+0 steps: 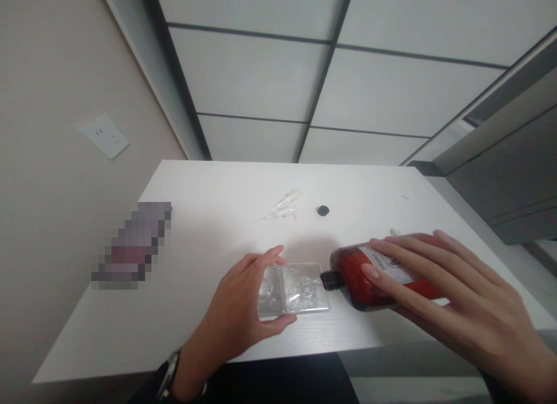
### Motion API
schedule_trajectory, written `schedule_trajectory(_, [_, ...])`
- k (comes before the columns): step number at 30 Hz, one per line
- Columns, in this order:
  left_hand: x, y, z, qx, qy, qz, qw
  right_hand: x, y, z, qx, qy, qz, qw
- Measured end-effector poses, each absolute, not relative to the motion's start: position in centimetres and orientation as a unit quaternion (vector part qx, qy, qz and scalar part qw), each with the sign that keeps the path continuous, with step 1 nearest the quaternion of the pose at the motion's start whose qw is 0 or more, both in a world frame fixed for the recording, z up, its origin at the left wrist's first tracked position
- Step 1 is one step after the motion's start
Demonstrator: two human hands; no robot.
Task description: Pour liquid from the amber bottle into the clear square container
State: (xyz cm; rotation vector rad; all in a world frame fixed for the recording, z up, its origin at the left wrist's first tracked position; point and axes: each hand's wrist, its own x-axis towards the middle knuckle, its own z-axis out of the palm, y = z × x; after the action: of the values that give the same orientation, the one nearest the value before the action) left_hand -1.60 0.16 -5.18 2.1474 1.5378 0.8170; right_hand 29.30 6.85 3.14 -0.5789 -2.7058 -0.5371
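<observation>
Wears a metal band (pixel 169 374) on the left wrist, short of the near edge of the desk (pixel 130 328). Grips a clear case (pixel 321 299) in the left hand (pixel 235 299), between thumb and fingers across its width, near the middle of that edge. Wraps the right hand (pixel 461 282) round a reddish-brown bottle (pixel 359 276), toward the near right corner, tipped over with its black neck (pixel 333 280) at the right end of the case. Seems to be mid-pour, judging by what looks like clear liquid at the mouth; cannot tell the amount inside the case. Has uncapping done; has the bottle not yet upright, not yet recapped.

Farther back, has a pixelated object (pixel 130 247) at the left edge, slender clear tips (pixel 282 210) toward the middle of the far edge, and a loose black cap (pixel 322 210) just right of them. Faces pale panels (pixel 256 73) beyond the far edge, with a socket (pixel 107 136) on the left.
</observation>
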Motion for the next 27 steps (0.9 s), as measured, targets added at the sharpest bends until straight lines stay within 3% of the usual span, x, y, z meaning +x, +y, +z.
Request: schedule_trajectory(27, [-1.6,0.2,-4.9,0.767,0.542,0.286,0.19,29.9,6.6,4.3,-0.225,-0.947,-0.186,0.137])
